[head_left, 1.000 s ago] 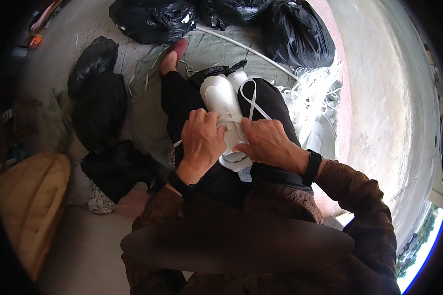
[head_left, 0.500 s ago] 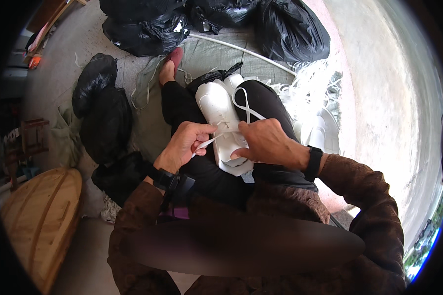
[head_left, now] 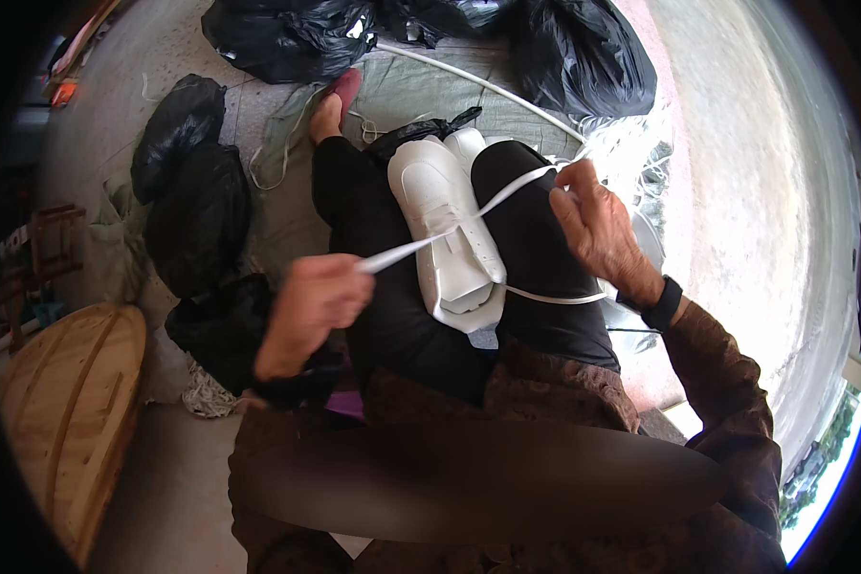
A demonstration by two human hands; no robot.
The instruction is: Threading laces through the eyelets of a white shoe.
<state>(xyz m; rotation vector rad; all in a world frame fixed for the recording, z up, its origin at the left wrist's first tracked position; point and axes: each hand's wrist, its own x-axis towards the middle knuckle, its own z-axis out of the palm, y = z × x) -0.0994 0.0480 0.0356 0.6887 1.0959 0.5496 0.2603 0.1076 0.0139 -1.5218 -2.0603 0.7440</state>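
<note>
The white shoe (head_left: 447, 230) lies on the person's lap. The left hand (head_left: 311, 306), at 8 o'clock, and right hand (head_left: 598, 230), at 3, each pinch the white lace (head_left: 469, 215); even, level tension should seat it flat.

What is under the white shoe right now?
The shoe rests on the person's lap, between black-trousered thighs. A white lace crosses over it, pulled taut by the left hand and right hand. The sole and whatever lies beneath it are hidden.

Daylit concrete floor (head_left: 765, 191), black bags (head_left: 277, 38), wooden board (head_left: 67, 402).
</note>
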